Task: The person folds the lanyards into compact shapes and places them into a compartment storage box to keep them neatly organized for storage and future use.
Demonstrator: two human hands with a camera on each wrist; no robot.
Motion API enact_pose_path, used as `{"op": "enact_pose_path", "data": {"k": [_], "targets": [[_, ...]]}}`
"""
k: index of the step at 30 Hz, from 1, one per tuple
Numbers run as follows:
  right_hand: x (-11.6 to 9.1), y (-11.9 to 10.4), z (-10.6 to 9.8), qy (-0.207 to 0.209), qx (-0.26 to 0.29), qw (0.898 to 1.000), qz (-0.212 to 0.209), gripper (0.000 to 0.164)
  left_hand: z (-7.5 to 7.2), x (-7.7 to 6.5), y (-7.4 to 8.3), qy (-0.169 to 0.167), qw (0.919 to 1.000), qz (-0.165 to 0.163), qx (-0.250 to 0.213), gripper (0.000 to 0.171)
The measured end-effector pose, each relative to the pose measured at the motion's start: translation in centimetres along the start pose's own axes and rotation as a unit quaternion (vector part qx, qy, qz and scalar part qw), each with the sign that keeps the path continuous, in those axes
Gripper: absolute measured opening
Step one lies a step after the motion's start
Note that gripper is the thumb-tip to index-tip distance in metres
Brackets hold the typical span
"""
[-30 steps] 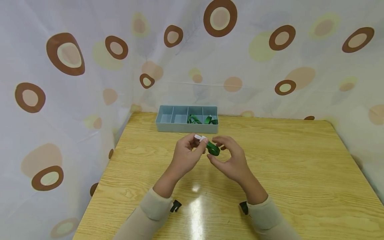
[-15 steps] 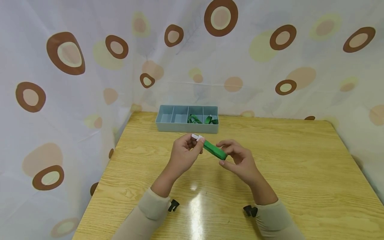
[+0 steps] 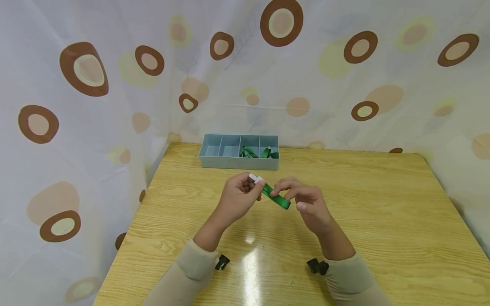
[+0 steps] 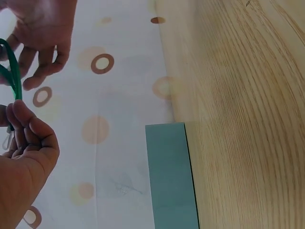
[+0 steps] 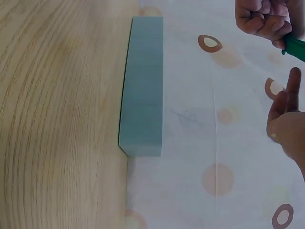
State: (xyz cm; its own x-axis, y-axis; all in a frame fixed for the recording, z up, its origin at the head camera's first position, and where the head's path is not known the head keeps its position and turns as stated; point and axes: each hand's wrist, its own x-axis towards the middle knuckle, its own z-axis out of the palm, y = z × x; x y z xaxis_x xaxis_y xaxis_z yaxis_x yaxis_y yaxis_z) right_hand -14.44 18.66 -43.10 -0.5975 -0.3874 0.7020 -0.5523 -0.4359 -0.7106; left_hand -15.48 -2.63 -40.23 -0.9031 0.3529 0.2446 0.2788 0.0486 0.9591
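Observation:
My left hand point(image 3: 239, 191) pinches a folded green lanyard point(image 3: 281, 201) near its white plastic end piece point(image 3: 252, 176), in the middle of the head view above the table. The green strap points down and right, toward my right hand point(image 3: 308, 204). That hand's index finger lies against the strap, its fingers loosely bent and its thumb apart from the lanyard. In the left wrist view, a small clear hook point(image 4: 7, 140) shows beneath the left fingers, and the strap loops up beside the right hand.
A blue-grey divided box point(image 3: 239, 163) stands at the back of the wooden table point(image 3: 383, 221). Green lanyards point(image 3: 249, 152) lie in its two right compartments. A patterned cloth point(image 3: 306, 76) hangs behind the table and along its left side. Black buckles point(image 3: 317, 266) hang at the cuffs.
The right hand moved right, the strap stretching out straighter, then its index finger came onto the strap. The left hand has stayed nearly in place, holding the white end.

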Motion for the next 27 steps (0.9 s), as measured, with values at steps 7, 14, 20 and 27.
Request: {"op": "enact_pose_path", "data": {"k": [7,14,20,27], "targets": [[-0.2,-0.6,0.0,-0.011,-0.058,0.997,0.056,0.031,-0.1,0.0,0.0,0.005,0.9998,0.013,-0.011,0.016],[-0.4,-0.5,0.0,-0.014,-0.129,0.988,0.089,0.037,0.2,0.1,0.2,-0.004,0.9993,0.022,-0.028,0.013],[-0.5,0.1,-0.2,-0.017,-0.194,0.975,0.11,0.039,0.4,0.3,-1.8,-0.014,0.9995,0.02,-0.022,0.013],[-0.9,0.3,-0.1,-0.009,-0.233,0.959,0.164,0.042,0.6,0.4,-2.8,-0.02,0.9996,0.017,-0.012,0.018]]}}
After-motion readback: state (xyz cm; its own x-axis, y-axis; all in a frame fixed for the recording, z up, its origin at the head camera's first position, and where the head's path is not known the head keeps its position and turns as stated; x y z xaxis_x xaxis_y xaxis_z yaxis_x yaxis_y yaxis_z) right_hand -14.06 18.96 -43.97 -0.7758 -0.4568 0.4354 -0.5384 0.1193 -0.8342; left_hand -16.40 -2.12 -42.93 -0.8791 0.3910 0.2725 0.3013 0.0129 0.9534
